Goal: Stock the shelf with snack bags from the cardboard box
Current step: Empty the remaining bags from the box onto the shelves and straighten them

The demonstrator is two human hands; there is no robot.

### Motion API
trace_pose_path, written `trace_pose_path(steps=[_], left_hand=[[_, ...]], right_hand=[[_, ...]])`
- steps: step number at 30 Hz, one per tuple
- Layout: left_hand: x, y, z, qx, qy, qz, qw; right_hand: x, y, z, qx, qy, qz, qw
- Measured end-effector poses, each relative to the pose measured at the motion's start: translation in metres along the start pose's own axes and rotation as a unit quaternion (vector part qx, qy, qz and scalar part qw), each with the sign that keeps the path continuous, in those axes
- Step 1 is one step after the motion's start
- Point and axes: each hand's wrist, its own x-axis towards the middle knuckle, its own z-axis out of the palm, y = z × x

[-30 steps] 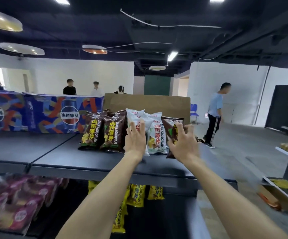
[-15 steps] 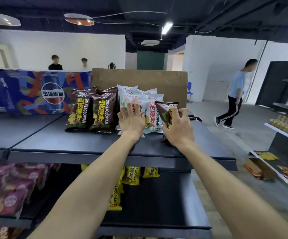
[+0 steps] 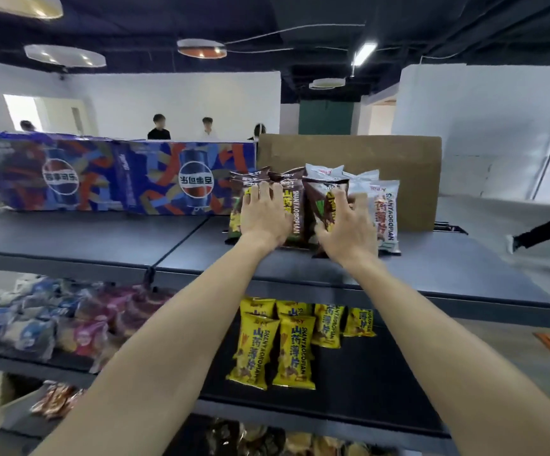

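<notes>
Writing: SHANYAOBOPIAN on brown snack bags (image 3: 291, 209).
My left hand (image 3: 264, 214): flat, fingers spread on them.
My right hand (image 3: 346, 225): gripping one brown bag (image 3: 324, 205).

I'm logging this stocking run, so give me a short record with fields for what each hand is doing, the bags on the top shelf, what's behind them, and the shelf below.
left hand: left hand lies with spread fingers on the brown snack bags
right hand: right hand grips one brown bag, fingers curled round it
top shelf: top shelf carries brown bags on the left and white snack bags on the right, all upright
behind: cardboard sheet and a blue cola carton
shelf below: yellow snack bags
</notes>
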Motion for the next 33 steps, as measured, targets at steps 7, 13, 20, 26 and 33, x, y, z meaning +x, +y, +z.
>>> trace_pose_path(steps=[7, 13, 20, 26, 33], left_hand=[[-0.014, -0.111, -0.019, 0.015, -0.041, -0.005, 0.999], [-0.016, -0.146, -0.016, -0.017, -0.077, 0.035, 0.996], [0.004, -0.139, 0.029, -0.148, -0.136, 0.093, 0.975], [0.016, -0.133, 0.067, -0.204, -0.149, 0.061, 0.966], [0.018, -0.145, 0.08, -0.237, -0.078, 0.09, 0.964]], right_hand=[[-0.004, -0.102, 0.054, 0.014, -0.012, 0.001, 1.0], [0.002, -0.136, 0.094, -0.01, 0.008, 0.042, 0.999], [0.009, -0.132, 0.137, -0.076, -0.009, 0.039, 0.996], [0.02, -0.126, 0.157, -0.103, -0.022, 0.026, 0.994], [0.024, -0.125, 0.166, -0.114, -0.006, 0.016, 0.993]])
